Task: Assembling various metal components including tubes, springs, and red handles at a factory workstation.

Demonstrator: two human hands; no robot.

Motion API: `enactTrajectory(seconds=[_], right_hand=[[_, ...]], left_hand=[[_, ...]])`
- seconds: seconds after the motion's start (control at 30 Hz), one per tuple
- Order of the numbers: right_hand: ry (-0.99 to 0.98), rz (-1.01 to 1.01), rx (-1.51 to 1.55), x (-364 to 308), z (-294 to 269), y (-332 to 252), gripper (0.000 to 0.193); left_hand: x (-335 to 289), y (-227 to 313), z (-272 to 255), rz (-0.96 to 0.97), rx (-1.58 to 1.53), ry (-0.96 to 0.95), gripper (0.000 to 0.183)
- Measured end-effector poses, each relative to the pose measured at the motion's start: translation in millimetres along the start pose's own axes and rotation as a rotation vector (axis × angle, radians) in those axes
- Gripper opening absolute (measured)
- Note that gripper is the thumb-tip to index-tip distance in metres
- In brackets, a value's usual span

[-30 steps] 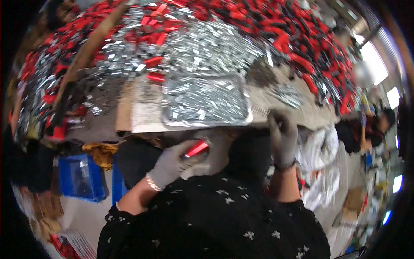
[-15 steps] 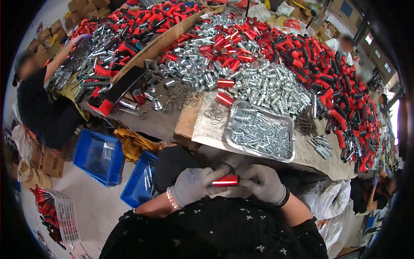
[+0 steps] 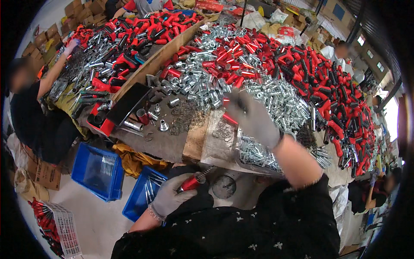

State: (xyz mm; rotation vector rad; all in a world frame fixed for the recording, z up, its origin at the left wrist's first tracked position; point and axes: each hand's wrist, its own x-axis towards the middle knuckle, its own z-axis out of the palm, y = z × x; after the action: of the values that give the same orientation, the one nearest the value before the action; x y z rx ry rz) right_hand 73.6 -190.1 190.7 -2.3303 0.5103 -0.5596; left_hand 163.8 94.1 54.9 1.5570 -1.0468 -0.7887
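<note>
While a red tube (image 3: 189,184) is gripped near-left of the metal tray (image 3: 258,168), co-worker (image 3: 32,110): seen far left of tray, dark clothing worn, one arm stretched over a mixed pile (image 3: 101,54) of red and silver parts.
White basket (image 3: 65,231): set on floor, nearer than tray and far left of it, red and black handles (image 3: 41,218) packed inside.
Larger blue bin (image 3: 88,170): placed left of tray, on floor, thin rods seen in it.
Smaller blue bin (image 3: 137,200): placed between larger bin and tray, rods also held inside.
Yellow cloth (image 3: 138,160): bunched left of tray, beside both bins.
Left hand (image 3: 169,199): gloved, near-left of tray, fingers wrapped and clamped on red tube.
Red tube: held tilted, silver end pointed up toward tray side, coiled piece (image 3: 208,171) protruding.
Wire rings (image 3: 187,122): scattered on table, left of tray.
Right hand (image 3: 255,117): gloved, blurred, raised over tray's far-left corner; whether anything is pinched cannot be told.
Metal tray: filled with silver bolts (image 3: 254,151), partly covered by right forearm.
Handle pile (image 3: 334,93): heaped beyond tray, to its right.
</note>
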Motion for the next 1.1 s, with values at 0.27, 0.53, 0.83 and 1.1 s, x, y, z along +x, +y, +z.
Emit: enactTrajectory(seconds=[0.27, 0.53, 0.83, 1.1], right_hand=[[-0.006, 0.217, -0.661, 177, 13, 78, 0.062], [0.109, 0.178, -0.656, 120, 2, 85, 0.055], [0.088, -0.13, -0.543, 2, -47, 61, 0.051], [0.598, 0.714, -0.777, -164, -267, 244, 0.038]], left_hand=[[-16, -17, -10, -0.085, 0.035, 0.262, 0.042], [10, -2, 8, -0.252, -0.043, 0.087, 0.036], [16, -11, 55, -0.143, -0.301, 0.053, 0.075], [63, -12, 96, -0.034, -0.282, 0.007, 0.061]])
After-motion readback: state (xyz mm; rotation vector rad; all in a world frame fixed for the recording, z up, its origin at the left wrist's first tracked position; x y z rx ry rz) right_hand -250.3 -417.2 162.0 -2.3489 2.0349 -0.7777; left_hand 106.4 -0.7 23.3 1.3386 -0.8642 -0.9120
